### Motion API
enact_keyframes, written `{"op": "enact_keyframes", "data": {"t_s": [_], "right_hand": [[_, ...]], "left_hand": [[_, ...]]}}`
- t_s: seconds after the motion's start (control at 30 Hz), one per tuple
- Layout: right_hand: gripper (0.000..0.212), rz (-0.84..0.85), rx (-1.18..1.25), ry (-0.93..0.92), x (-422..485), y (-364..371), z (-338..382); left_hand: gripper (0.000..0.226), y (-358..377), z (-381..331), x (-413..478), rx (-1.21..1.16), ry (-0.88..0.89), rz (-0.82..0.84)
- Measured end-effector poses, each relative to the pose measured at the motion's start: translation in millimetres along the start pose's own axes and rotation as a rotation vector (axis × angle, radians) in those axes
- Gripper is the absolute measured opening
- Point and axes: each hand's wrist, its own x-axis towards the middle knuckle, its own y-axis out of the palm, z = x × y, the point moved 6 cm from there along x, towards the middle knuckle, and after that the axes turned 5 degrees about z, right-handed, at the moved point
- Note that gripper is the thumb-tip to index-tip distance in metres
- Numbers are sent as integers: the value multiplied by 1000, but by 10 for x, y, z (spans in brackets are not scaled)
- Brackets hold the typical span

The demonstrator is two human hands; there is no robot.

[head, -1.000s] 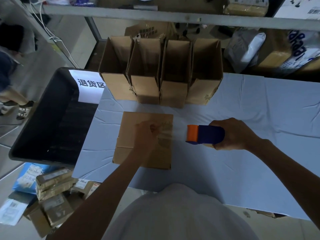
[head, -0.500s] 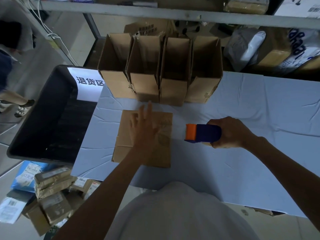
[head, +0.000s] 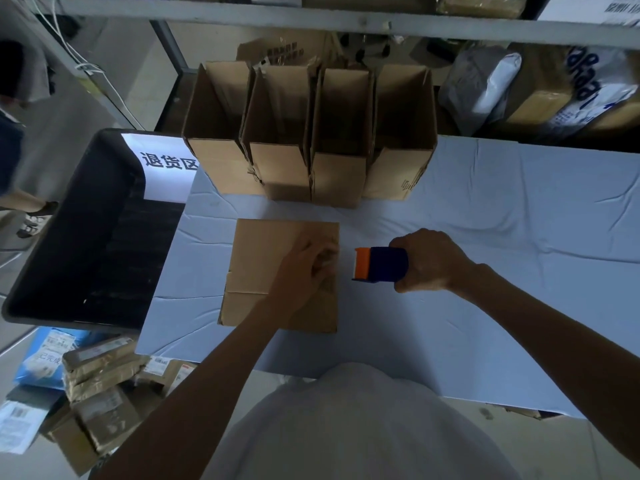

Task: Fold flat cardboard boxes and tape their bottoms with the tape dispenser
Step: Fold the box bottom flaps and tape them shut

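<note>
Head view, left hand (head: 306, 268): rests on the flat cardboard box (head: 266, 258) near its right edge, fingers curled; whether they pinch the edge cannot be told.
Right hand (head: 429, 261): fingers wrapped round the tape dispenser (head: 381, 265), which it holds level with the orange front end pointing left.
Tape dispenser: blue body, orange front; it is just beside the right edge of the flat cardboard box, apart from the left hand. Contact with the cloth cannot be told.
Flat cardboard box: lies unfolded on the table cloth (head: 485, 237), near the left end of the table, with a flap seam showing on its left side.
Erected boxes (head: 277, 174): four brown cartons stand in a row at the far edge of the table, beyond the flat cardboard box. Their sides touch and their tops are open.
Table cloth: pale, creased, covering the table top.
Black bin (head: 86, 237): stands against the left end of the table, and a white sign (head: 166, 164) with printed characters lies at its far corner.
Shelf rail (head: 311, 22): grey metal, runs across above the erected boxes.
Bagged parcels (head: 485, 84): piled behind the table at far right.
Taped parcels (head: 100, 375): heaped on the floor at lower left, below the black bin.
Shirt (head: 346, 427): pale fabric at bottom centre.
</note>
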Motion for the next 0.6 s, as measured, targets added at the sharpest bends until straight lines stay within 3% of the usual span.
{"op": "enact_keyframes", "data": {"t_s": [0.37,0.6], "right_hand": [[43,37,20,70,36,25,-37],[46,51,-293,52,184,-93,358]], "left_hand": [[31,-14,114,56,-159,-49,-11],[31,13,111,42,-174,-55,-9]]}}
